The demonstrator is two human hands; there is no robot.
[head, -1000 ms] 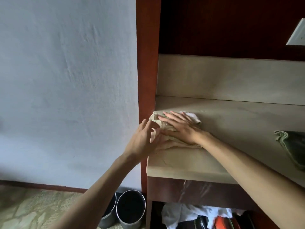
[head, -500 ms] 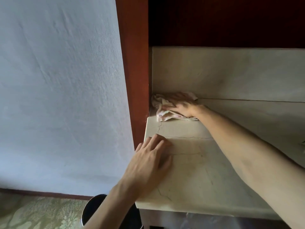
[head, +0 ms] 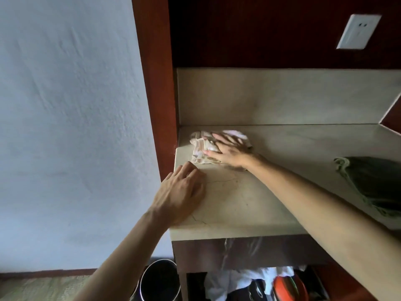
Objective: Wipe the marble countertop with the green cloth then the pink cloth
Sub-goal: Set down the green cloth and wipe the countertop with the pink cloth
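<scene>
Our left hand (head: 181, 193) stays flat, fingers spread and empty, on the cracked beige marble counter (head: 249, 205). Beyond, our right hand (head: 227, 152), fingers splayed, has dragged the crumpled pink cloth (head: 200, 149) back from the corner: second wipe underway. The dark green cloth (head: 373, 181) lies aside.

We see the right hand (head: 230, 152) pressed flat, fingers spread, on the crumpled pink cloth (head: 201, 148) near the marble countertop (head: 249, 198) back-left corner. The left hand (head: 182, 192) lies palm-down at the left edge. The green cloth (head: 373, 183) rests well apart, at the right.
</scene>
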